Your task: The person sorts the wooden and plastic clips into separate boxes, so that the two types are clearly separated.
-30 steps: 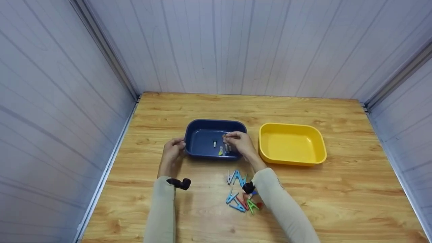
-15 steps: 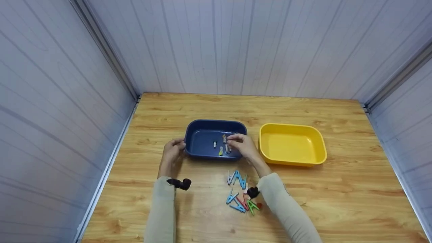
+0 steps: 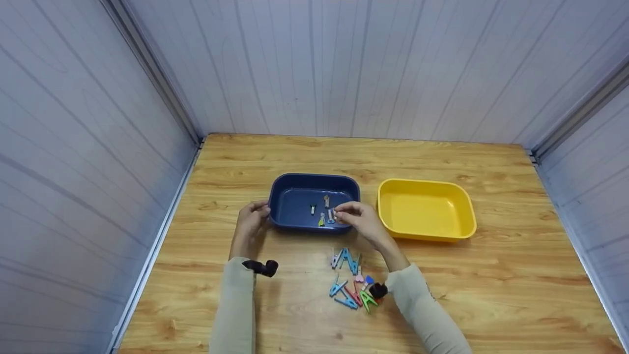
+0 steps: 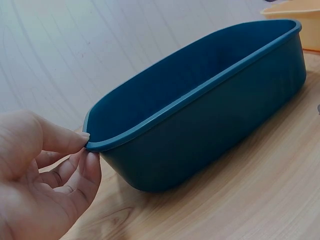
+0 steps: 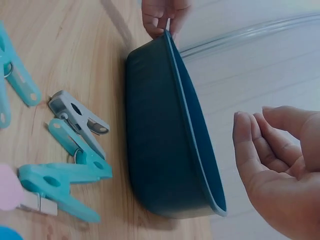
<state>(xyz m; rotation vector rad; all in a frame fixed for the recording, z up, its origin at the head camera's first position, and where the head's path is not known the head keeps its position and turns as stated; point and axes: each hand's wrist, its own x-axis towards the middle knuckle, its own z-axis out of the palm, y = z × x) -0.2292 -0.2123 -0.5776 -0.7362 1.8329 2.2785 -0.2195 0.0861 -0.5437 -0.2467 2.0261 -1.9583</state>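
Observation:
My left hand (image 3: 249, 221) pinches the left end of the dark blue plastic bin (image 4: 200, 130) between thumb and fingers at the rim. Several small wooden clips lie on the bin floor, among them a yellow-tipped clip (image 3: 322, 221) and an orange-tipped clip (image 3: 327, 201). Over the bin's right end is my right hand (image 3: 361, 220). Its fingers are loosely bent, and the right wrist view shows a gap between thumb and fingertips with nothing held there.
In front of the bin lies a loose group of clothespins, including a green clothespin (image 3: 367, 299), a grey clothespin (image 5: 77, 117) and several light blue ones. A yellow bin (image 3: 426, 209) stands to the right on the wooden table (image 3: 295, 314). Panel walls surround the table.
My right hand has let go of the orange-tipped clip, which now lies in the blue bin, and has drawn back right and nearer. The left hand stays at the rim.

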